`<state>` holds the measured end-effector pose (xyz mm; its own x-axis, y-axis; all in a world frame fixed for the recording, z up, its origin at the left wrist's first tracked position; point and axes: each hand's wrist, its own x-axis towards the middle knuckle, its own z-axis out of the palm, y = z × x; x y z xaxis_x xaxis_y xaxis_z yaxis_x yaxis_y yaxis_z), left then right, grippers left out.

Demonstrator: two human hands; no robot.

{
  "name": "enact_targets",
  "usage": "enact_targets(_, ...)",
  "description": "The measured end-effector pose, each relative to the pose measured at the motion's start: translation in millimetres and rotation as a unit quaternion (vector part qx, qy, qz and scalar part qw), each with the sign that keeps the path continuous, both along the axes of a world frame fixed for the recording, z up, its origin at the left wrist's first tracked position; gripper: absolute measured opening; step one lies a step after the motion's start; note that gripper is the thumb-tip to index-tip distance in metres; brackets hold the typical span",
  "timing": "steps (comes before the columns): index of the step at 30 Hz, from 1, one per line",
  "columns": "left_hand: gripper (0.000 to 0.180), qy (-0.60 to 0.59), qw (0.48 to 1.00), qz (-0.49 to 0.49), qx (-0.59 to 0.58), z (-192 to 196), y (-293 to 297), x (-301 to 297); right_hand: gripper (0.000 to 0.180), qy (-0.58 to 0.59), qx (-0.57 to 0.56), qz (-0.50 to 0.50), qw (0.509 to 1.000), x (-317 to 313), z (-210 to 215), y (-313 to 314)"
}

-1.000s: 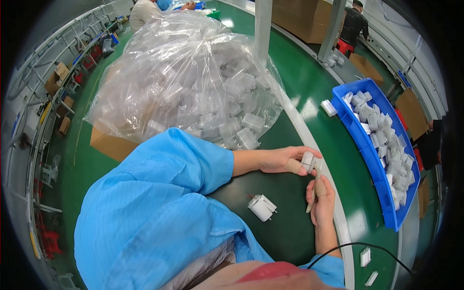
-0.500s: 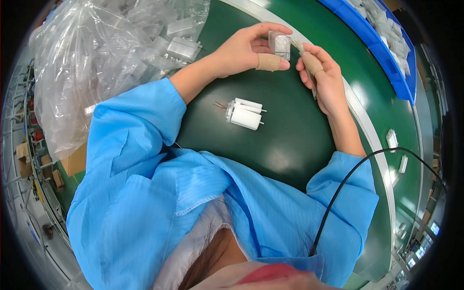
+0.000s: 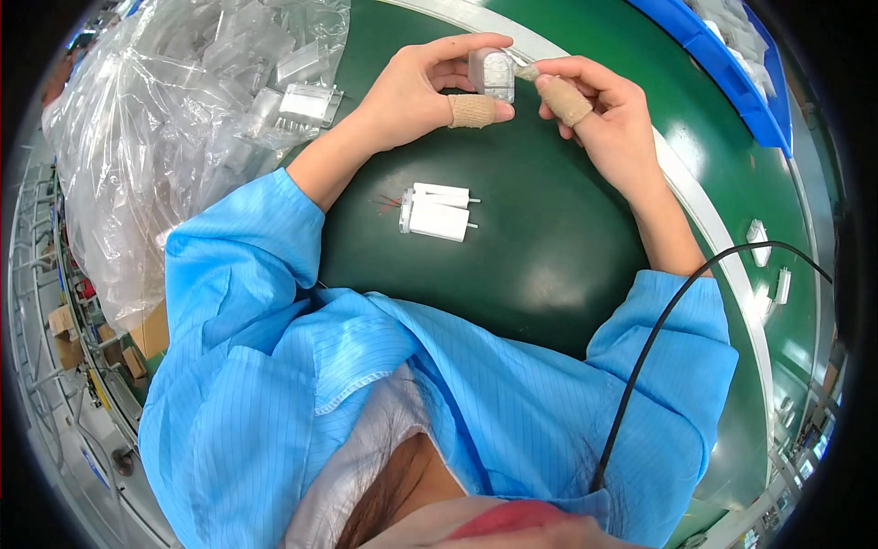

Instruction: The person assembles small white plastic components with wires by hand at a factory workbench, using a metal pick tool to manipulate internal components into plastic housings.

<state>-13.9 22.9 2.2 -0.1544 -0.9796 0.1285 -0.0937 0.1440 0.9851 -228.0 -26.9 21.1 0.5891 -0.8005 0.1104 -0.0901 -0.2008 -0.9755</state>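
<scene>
My left hand (image 3: pixel 412 96) grips a small clear plastic housing (image 3: pixel 494 75) between its thumb and fingers; a pale part shows inside. In my right hand (image 3: pixel 599 114) is a slim tan-wrapped tool (image 3: pixel 526 72) with thin pale tips, like tweezers, touching or very near the housing's right side. My right fingers are closed on it and hide most of its length. Tan bandage wraps both thumbs. Nearer to me on the dark green table lies a pair of white cylindrical motors (image 3: pixel 439 220), with metal shafts pointing right and thin reddish wires on the left.
A large clear plastic bag (image 3: pixel 174 119) of transparent housings fills the left, with a motor assembly (image 3: pixel 309 103) at its edge. Past the pale table rim (image 3: pixel 681 174), a blue bin (image 3: pixel 713 59) holds whitish parts. Small white pieces (image 3: pixel 758 242) lie at right, near a black cable (image 3: pixel 658 334).
My right hand has turned, bringing the tool's tips up against the housing's side. The whole view has shifted, so the table things appear further left.
</scene>
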Motion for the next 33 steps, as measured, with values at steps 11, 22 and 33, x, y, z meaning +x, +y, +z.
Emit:
enact_targets(11,0.065,-0.102,0.991,0.036,-0.078,-1.9,3.1,2.6,0.015,0.194,-0.387,0.012,0.902,-13.9,32.7,10.9)
enact_targets(22,0.066,-0.171,0.975,0.038,-0.138,-8.3,2.7,-1.7,0.003,0.311,-0.485,0.012,0.817,-12.7,32.9,20.2)
enact_targets(33,0.066,-0.222,0.963,0.043,-0.146,-8.0,2.1,-0.5,0.002,0.366,-0.542,0.008,0.756,-8.0,32.5,32.7)
